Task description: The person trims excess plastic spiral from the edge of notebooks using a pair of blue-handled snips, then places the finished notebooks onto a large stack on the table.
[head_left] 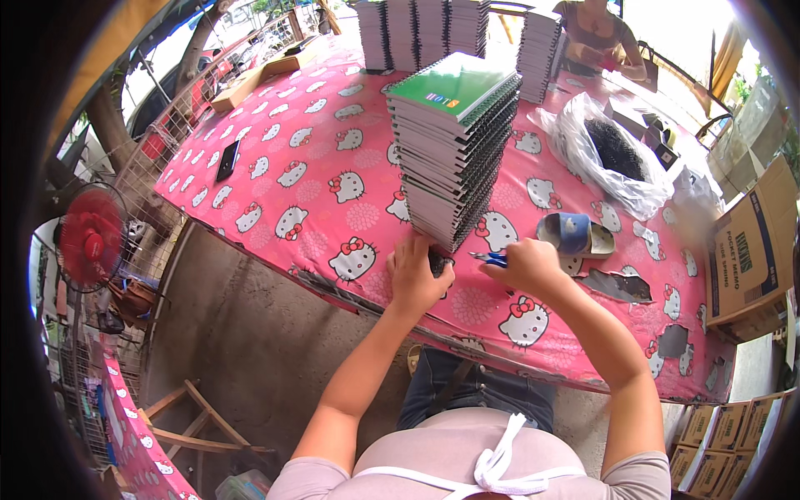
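Note:
A tall stack of spiral-bound notebooks [454, 150] stands on the table, the top one with a green cover and black coils along the right side. My left hand [410, 273] is at the foot of this stack, its fingers and thumb curled around something small and black [437, 264] that I cannot make out. In my right hand [531, 267], closed around its handles, is a pair of blue-handled pliers [492, 259]. Their metal tips point left toward my left hand, apart from it. Just beyond my right hand lies a blue patterned roll or pouch [575, 234].
A pink patterned cloth [308, 175], torn at right, covers the table. More notebook stacks [421, 35] stand behind. A plastic bag of black coils [617, 150], a carton [750, 250] and a phone [227, 161] lie around. A person [602, 42] sits opposite; a red fan [92, 243] is left.

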The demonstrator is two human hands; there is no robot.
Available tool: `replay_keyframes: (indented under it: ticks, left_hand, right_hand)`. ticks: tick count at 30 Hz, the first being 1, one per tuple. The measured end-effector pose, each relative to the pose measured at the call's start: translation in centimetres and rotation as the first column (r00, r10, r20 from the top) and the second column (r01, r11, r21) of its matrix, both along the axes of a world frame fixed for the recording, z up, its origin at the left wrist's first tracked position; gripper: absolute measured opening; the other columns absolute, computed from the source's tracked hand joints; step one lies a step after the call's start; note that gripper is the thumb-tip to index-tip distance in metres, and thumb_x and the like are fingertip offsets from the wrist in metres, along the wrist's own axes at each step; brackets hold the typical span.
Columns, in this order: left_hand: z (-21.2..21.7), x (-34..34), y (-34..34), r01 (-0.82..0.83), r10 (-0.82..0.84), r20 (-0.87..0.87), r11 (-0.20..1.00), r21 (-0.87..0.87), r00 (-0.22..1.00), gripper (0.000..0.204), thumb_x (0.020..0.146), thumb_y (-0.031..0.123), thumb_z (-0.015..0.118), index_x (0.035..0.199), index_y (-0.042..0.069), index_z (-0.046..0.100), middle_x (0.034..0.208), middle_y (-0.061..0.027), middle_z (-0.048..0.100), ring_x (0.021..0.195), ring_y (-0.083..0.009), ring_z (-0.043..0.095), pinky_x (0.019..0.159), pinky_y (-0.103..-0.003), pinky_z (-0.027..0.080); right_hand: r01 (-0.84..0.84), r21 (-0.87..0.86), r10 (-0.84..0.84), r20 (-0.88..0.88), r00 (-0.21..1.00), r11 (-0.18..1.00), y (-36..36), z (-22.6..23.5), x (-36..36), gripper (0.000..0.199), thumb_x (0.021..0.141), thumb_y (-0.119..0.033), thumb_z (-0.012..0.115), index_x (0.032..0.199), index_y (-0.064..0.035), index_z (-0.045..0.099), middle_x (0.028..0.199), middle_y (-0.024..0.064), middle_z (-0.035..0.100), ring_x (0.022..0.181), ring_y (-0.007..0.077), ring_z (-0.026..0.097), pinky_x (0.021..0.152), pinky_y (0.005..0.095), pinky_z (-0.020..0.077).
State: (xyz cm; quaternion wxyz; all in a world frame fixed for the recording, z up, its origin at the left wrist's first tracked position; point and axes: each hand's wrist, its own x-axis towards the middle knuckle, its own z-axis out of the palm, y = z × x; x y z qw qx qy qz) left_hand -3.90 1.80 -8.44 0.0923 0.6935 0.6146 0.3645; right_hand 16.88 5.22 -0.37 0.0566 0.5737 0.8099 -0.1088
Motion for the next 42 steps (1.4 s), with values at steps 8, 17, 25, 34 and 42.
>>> replay_keyframes:
  ticks: [8, 17, 25, 34, 42]
  left_hand:
    - [0.9, 3.4, -3.2, 0.381, -0.374, -0.211, 0.925, -0.008, 0.903, 0.062, 0.079, 0.031, 0.064, 0.133, 0.01, 0.043, 0.121, -0.0117, 0.046, 0.116, -0.0291, 0.042, 0.098, -0.046, 0.029]
    - [0.8, 8.1, 0.2, 0.457, -0.392, -0.412, 0.887, 0.069, 0.822, 0.029, 0.081, 0.036, 0.064, 0.101, 0.016, 0.062, 0.098, -0.0088, 0.054, 0.095, -0.0272, 0.051, 0.077, -0.041, 0.044]
    - [1.2, 12.1, 4.8, 0.169, -0.168, 0.045, 0.985, -0.023, 0.985, 0.015, 0.086, 0.019, 0.061, 0.097, 0.01, 0.059, 0.086, -0.0081, 0.059, 0.074, -0.0264, 0.063, 0.064, -0.04, 0.052]
    - [10.8, 29.3, 21.3, 0.704, 0.148, 0.968, 0.665, -0.248, 0.202, 0.027, 0.092, 0.025, 0.059, 0.115, 0.016, 0.05, 0.093, -0.0032, 0.057, 0.074, -0.0175, 0.057, 0.061, -0.035, 0.047]
    - [11.5, 33.4, 26.7, 0.616, -0.216, 0.738, 0.719, -0.323, 0.639, 0.059, 0.083, 0.026, 0.071, 0.134, 0.007, 0.048, 0.131, -0.0172, 0.053, 0.124, -0.0291, 0.047, 0.106, -0.043, 0.033]
  right_hand:
    - [0.229, -0.19, -0.279, -0.84, 0.465, 0.955, -2.6, -2.1, 12.7, 0.036, 0.092, -0.035, 0.064, 0.086, 0.0008, 0.067, 0.073, 0.0017, 0.063, 0.066, 0.0079, 0.058, 0.06, 0.0254, 0.0475]
    - [0.213, -0.429, -0.272, -0.813, -0.514, 0.878, -3.2, -6.1, 24.9, 0.066, 0.093, -0.061, 0.043, 0.096, 0.0014, 0.063, 0.08, 0.012, 0.067, 0.072, 0.0233, 0.065, 0.071, 0.0343, 0.053]
    - [0.047, -0.573, -0.385, -0.607, -0.695, 0.818, -2.3, -7.2, 26.3, 0.075, 0.087, -0.071, 0.045, 0.095, 0.0009, 0.064, 0.081, 0.0128, 0.067, 0.075, 0.0278, 0.064, 0.077, 0.0419, 0.0532]
    - [-0.035, -0.615, -0.405, -0.474, -0.782, 0.788, -2.4, -7.5, 27.1, 0.077, 0.086, -0.072, 0.045, 0.096, 0.0021, 0.063, 0.083, 0.0143, 0.067, 0.077, 0.0297, 0.064, 0.079, 0.0435, 0.0526]
    - [-0.066, -0.626, -0.444, -0.471, -0.762, 0.777, -2.2, -7.0, 27.1, 0.076, 0.086, -0.071, 0.045, 0.097, 0.0024, 0.063, 0.084, 0.0148, 0.066, 0.08, 0.0305, 0.064, 0.081, 0.0446, 0.0518]
